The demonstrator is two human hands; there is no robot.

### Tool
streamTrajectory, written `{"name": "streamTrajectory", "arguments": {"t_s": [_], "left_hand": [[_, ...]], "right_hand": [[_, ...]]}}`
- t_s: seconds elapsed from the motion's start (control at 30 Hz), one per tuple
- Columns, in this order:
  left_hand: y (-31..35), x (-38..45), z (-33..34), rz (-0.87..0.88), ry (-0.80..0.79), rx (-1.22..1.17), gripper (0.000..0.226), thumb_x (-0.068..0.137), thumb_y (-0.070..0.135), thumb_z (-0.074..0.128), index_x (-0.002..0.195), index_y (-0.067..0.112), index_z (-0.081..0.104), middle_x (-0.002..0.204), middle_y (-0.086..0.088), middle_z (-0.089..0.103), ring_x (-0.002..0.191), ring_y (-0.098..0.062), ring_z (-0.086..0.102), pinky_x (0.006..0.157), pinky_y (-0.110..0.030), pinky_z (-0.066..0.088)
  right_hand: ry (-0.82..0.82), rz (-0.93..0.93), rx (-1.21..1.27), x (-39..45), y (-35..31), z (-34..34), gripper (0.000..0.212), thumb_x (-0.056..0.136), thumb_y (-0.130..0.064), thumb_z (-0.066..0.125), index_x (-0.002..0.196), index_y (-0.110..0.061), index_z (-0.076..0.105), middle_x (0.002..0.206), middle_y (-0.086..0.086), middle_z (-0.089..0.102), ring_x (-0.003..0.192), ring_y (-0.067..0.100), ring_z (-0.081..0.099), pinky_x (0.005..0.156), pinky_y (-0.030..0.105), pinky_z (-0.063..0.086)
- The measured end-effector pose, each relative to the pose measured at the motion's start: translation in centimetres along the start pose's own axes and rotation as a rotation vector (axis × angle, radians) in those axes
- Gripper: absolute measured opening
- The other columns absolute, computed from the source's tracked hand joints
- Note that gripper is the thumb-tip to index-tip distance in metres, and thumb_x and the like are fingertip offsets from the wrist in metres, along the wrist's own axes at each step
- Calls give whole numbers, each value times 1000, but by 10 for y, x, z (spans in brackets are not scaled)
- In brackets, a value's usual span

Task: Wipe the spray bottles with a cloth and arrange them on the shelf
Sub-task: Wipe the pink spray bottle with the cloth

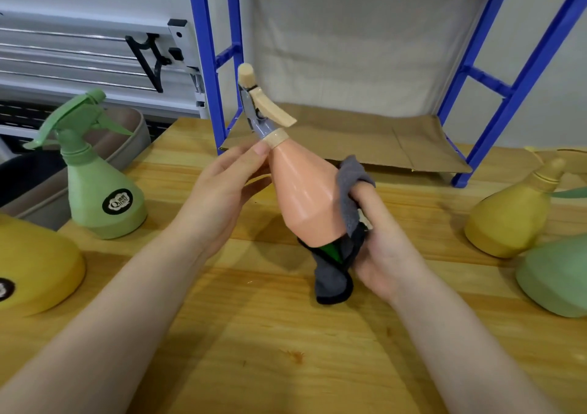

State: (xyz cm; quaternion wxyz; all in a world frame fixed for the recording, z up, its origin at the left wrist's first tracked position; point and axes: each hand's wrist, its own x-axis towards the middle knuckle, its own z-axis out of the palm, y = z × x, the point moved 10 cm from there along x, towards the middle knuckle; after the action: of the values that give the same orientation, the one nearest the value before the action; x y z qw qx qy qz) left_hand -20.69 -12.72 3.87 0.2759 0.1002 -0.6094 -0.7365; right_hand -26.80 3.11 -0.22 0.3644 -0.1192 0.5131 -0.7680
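A peach spray bottle [303, 194] with a tan trigger head is held tilted above the wooden table [286, 334]. My left hand [222, 191] grips its neck just under the collar. My right hand [378, 242] presses a grey cloth [349, 191] against the bottle's right side and base; the cloth hangs down below the bottle. A green spray bottle [101, 188] stands upright at the left. The blue-framed shelf [333, 134] stands behind, its bottom level lined with brown cardboard and holding no bottles.
A yellow bottle [35, 267] lies at the near left edge. At the right, a yellow bottle [508, 220] and a green bottle [556, 280] rest on the table. A grey bin [133, 134] sits beyond the table's left edge.
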Motion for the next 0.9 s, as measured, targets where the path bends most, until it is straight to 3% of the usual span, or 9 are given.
{"name": "streamTrajectory", "arguments": {"t_s": [0.1,0.17,0.27,0.43,0.57,0.73,0.8,0.9], "left_hand": [[1,-2,-3,7,59,21,45,83,42,70,115,10,66,113,-10,71,111,-25,65,98,-37,49],[4,-2,-5,21,87,25,46,81,40,72,113,8,65,108,-6,72,108,-23,67,90,-31,53],[7,-4,-2,26,59,37,41,80,34,66,114,10,62,98,3,73,94,-13,70,78,-24,55],[7,-13,20,30,-75,145,33,81,24,64,111,10,65,102,0,74,97,-14,70,79,-22,54],[3,-24,43,33,-203,260,16,86,11,62,100,18,65,88,15,75,86,1,69,72,-11,51],[12,-30,54,94,-264,194,30,81,5,60,93,31,68,82,30,70,84,14,65,68,-6,48],[17,-30,52,122,-252,172,24,77,12,61,91,28,70,85,24,73,85,8,67,69,-8,49],[16,-27,49,116,-236,153,28,78,15,63,105,13,66,98,8,75,95,-5,69,75,-15,52]], "right_hand": [[78,-253,-316,-2,-25,-4,38,76,-39,71,112,-35,60,102,-11,72,100,7,68,86,33,54],[98,-424,-606,-9,-40,4,53,61,-51,65,112,-41,53,99,-22,67,97,-4,63,78,16,48],[83,-547,-866,-17,-46,17,56,60,-56,62,112,-50,41,108,-25,61,102,-9,58,75,7,44],[57,-573,-1096,-18,-40,24,45,67,-55,60,106,-43,44,102,-19,59,93,-1,58,69,20,44],[64,-536,-1196,-18,-35,24,37,69,-54,58,98,-35,45,93,-15,59,84,2,57,63,24,41],[75,-604,-1283,-29,-45,31,35,68,-56,54,89,-34,37,83,-13,54,77,4,52,57,23,33],[76,-598,-1252,-29,-45,32,34,69,-55,55,90,-36,37,83,-13,55,77,4,54,57,22,34],[49,-568,-1217,-23,-39,31,35,70,-56,55,95,-40,37,88,-14,57,78,4,56,60,24,37]]}}
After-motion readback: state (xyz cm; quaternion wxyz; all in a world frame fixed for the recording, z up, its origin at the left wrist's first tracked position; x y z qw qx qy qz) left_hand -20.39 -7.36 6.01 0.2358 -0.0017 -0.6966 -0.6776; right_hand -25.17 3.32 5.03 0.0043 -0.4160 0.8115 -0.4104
